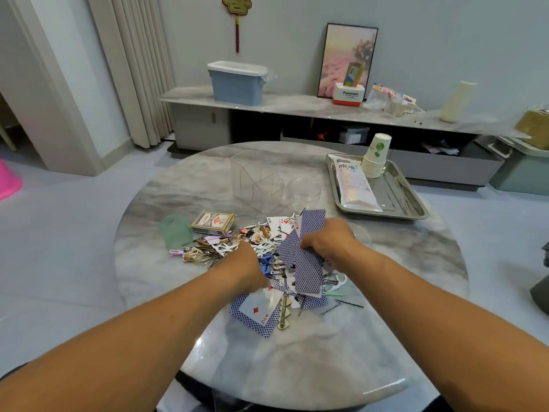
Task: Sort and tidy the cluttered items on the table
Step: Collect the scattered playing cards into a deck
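Observation:
A heap of blue-backed playing cards (307, 272), hair clips (208, 248), bobby pins (346, 304) and floss picks lies in the middle of the round marble table (297, 361). My right hand (328, 237) rests on the heap's far right with its fingers curled onto several cards. My left hand (246, 264) reaches into the heap's centre, its fingertips hidden among the clutter. A face-up two of diamonds (258, 310) lies at the near edge of the pile. A card box (212, 223) sits at the left.
A green plastic cup (176, 231) stands left of the card box. A clear divided organiser (255, 179) and a clear round jar (303, 193) stand behind the heap. A steel tray (398, 197) at the back right holds a white packet and stacked paper cups (375, 156).

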